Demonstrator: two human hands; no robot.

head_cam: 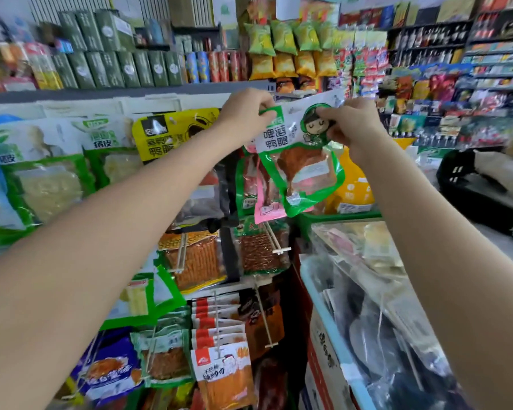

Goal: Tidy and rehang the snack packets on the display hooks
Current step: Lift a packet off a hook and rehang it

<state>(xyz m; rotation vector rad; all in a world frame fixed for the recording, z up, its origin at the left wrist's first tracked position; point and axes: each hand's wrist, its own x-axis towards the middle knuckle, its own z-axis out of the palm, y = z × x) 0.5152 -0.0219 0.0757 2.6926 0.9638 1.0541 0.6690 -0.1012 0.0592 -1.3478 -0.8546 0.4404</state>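
A green-and-white duck-leg snack packet (301,161) is held up at the top row of the display rack. My left hand (246,113) pinches its top left corner. My right hand (353,122) pinches its top right part, near the cartoon face. Behind it hang more packets of the same green kind (246,184) and a pink one (267,202). The hook they hang from is hidden behind the packet and my hands. A yellow-and-black duck-leg packet (166,133) hangs to the left.
Lower hooks (274,238) carry red spicy-strip packets (261,250) and orange ones (222,371). Green tofu-skin packets (48,184) fill the left. A glass-topped chest freezer (367,291) stands close on the right. Shelves of chips and boxes line the back.
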